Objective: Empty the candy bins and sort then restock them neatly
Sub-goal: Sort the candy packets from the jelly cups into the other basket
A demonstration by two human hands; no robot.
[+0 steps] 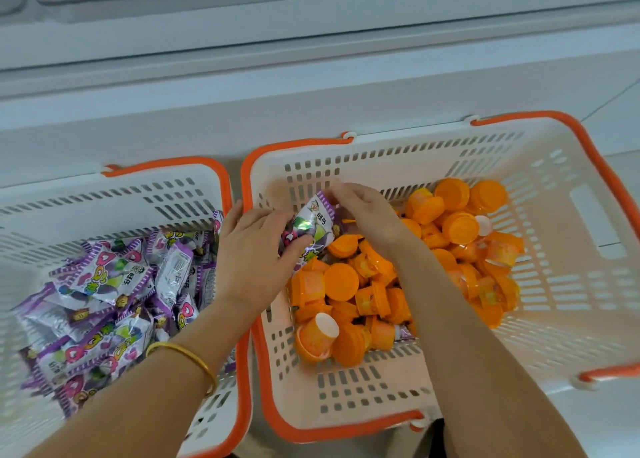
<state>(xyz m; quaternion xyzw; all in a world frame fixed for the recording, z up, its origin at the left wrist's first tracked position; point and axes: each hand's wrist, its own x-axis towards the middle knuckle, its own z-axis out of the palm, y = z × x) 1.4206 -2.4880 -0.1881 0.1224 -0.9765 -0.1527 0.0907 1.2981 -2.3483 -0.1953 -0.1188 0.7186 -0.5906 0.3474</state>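
Two white baskets with orange rims stand side by side. The left basket (194,180) holds several purple candy packets (104,291). The right basket (561,249) holds several orange jelly cups (349,284). Over the right basket's left part, my left hand (252,249) grips a bunch of purple packets (311,225) by their lower end. My right hand (367,211) pinches the top of the same bunch from above. One more purple packet (403,333) peeks out among the cups, beside my right forearm.
The baskets sit on a pale floor (606,419) against a white chest cabinet (242,76) that runs across the top of the view. A gold bangle (187,357) is on my left wrist. Floor shows to the right of the right basket.
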